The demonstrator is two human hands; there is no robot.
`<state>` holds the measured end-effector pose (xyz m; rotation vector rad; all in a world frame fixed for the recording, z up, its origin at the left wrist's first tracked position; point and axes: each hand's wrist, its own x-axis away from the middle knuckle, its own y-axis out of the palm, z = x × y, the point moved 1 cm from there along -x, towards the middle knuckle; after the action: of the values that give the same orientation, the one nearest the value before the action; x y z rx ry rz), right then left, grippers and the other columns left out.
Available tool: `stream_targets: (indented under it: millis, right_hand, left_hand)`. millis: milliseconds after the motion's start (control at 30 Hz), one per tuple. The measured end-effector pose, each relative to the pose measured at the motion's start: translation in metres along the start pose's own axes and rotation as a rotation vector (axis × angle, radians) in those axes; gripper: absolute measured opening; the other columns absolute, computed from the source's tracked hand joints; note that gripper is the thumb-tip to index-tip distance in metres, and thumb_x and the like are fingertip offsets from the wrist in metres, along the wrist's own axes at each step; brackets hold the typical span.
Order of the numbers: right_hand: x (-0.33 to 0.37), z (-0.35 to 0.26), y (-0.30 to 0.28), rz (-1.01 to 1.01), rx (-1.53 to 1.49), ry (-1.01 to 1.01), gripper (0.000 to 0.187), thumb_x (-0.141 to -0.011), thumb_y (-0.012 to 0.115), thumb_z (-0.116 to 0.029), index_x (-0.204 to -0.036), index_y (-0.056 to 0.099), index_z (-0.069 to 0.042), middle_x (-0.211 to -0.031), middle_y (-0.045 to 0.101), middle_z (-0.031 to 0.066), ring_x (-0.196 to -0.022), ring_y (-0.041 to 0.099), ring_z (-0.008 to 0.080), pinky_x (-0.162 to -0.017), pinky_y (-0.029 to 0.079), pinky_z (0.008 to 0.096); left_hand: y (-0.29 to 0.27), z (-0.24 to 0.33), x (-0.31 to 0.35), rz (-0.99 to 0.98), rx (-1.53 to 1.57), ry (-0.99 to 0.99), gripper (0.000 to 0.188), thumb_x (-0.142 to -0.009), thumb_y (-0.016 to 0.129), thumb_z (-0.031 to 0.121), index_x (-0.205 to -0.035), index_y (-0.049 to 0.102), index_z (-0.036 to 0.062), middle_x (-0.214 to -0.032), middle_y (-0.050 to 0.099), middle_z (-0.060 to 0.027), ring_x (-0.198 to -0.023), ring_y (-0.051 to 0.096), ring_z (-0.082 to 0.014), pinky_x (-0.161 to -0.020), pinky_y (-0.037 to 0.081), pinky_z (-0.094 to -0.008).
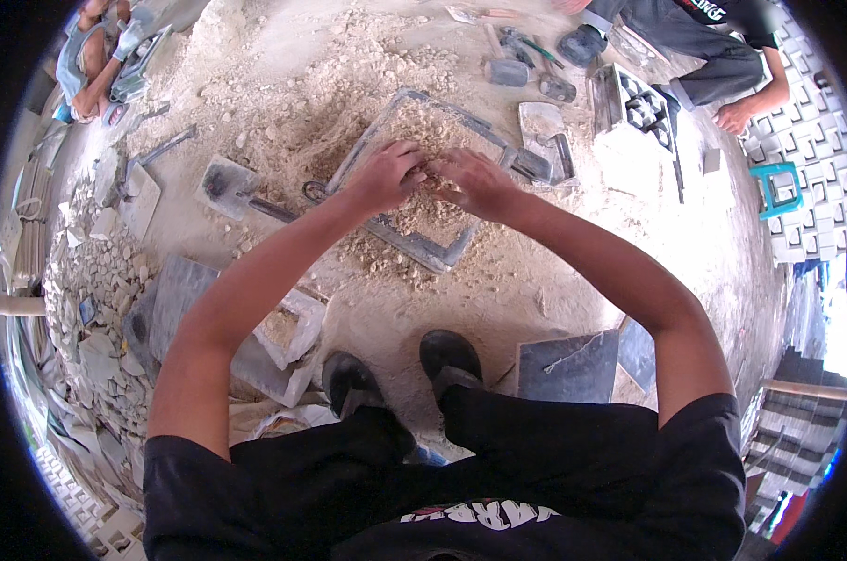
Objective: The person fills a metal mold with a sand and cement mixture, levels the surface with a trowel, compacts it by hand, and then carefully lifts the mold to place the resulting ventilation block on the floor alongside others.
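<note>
A dark rectangular frame (pixel 409 245) lies tilted on the ground in front of me, filled with crumbly tan sand (pixel 430 222) that also spills around it. Above its middle, my left hand (pixel 391 176) and my right hand (pixel 477 183) come together with fingertips nearly touching. The fingers of both are curled down at the sand. Whatever they pinch, perhaps a clump, is hidden under the fingers. A ring-shaped handle (pixel 314 192) sticks out at the frame's left corner, beside my left wrist.
A flat trowel (pixel 225 187) lies to the left, another (pixel 543 129) beyond the frame's right side near two mallets (pixel 508 73). A mold with compartments (pixel 644 105) stands by a seated person at upper right. Rubble (pixel 96 346) covers the left; dark slabs (pixel 568 367) lie near my feet.
</note>
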<state>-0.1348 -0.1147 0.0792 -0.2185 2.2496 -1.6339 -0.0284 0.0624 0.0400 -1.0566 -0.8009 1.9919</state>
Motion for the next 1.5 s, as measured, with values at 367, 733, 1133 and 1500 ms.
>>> stream_targets:
  millis: [367, 733, 1133, 1500]
  right_hand:
    - [-0.034, 0.014, -0.032, 0.023, -0.112, 0.15, 0.019, -0.091, 0.056, -0.024, -0.097, 0.067, -0.01, -0.08, 0.065, 0.016, -0.077, 0.064, 0.0341, -0.072, 0.05, 0.0445]
    - [-0.045, 0.042, -0.059, 0.026, -0.475, 0.385, 0.029, -0.09, 0.065, -0.022, -0.101, 0.067, 0.005, -0.078, 0.068, 0.0074, -0.072, 0.067, 0.0128, -0.066, 0.056, 0.0269]
    - [-0.041, 0.039, -0.069, 0.035, -0.559, 0.428, 0.025, -0.089, 0.064, -0.023, -0.087, 0.069, 0.002, -0.074, 0.07, 0.0103, -0.07, 0.071, 0.0148, -0.063, 0.055, 0.0273]
    - [-0.046, 0.009, -0.059, -0.065, -0.23, 0.343, 0.026, -0.093, 0.06, -0.028, -0.087, 0.067, -0.004, -0.077, 0.067, 0.0098, -0.079, 0.067, 0.0226, -0.08, 0.053, 0.0378]
  left_hand:
    - [-0.023, 0.006, -0.024, 0.102, 0.22, -0.102, 0.016, -0.083, 0.062, 0.01, -0.093, 0.071, 0.001, -0.077, 0.068, -0.0156, -0.069, 0.065, -0.0306, -0.065, 0.051, -0.0398]
    - [-0.039, 0.02, -0.04, -0.039, 0.363, -0.406, 0.022, -0.084, 0.068, 0.022, -0.097, 0.071, 0.0034, -0.082, 0.071, -0.0114, -0.071, 0.067, -0.0162, -0.068, 0.053, -0.032]
    - [-0.037, 0.024, -0.046, -0.081, 0.321, -0.422, 0.022, -0.087, 0.067, 0.022, -0.091, 0.071, 0.0005, -0.077, 0.07, -0.0087, -0.066, 0.064, -0.0105, -0.064, 0.051, -0.0291]
    - [-0.039, 0.005, -0.04, -0.177, 0.212, -0.423, 0.041, -0.091, 0.059, 0.04, -0.1, 0.069, 0.0011, -0.083, 0.07, -0.0105, -0.072, 0.066, -0.0172, -0.067, 0.052, -0.0317]
